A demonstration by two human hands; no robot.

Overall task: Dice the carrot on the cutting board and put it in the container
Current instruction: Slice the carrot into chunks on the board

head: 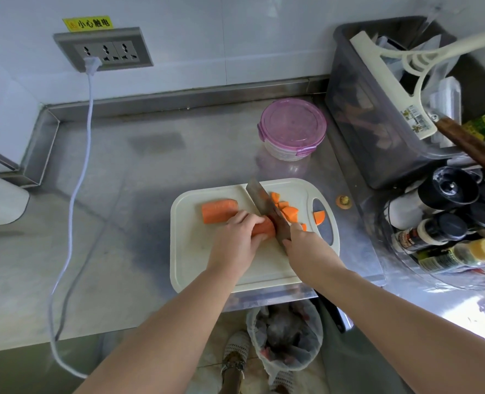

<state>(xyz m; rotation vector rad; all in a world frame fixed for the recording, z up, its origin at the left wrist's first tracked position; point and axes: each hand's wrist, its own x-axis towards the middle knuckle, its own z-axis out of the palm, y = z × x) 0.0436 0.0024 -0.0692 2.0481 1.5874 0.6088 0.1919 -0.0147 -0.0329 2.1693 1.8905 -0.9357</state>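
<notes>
While the left hand holds the carrot at the middle of the cutting board and the right hand grips the knife, its fingers lie just beside the blade; a slip may cut them.

Counter layout: cutting board at front edge, container behind it, well apart.
On board: carrot half at left rear; carrot piece just front-right of it, under left hand; knife against that piece's right side, held in right hand; cut pieces right of blade, one over the handle slot. Off board, just right: carrot end. Tub right of container, bottles in front of tub. Wall socket at left rear, cable from it across counter. Waste bin below front edge.
</notes>
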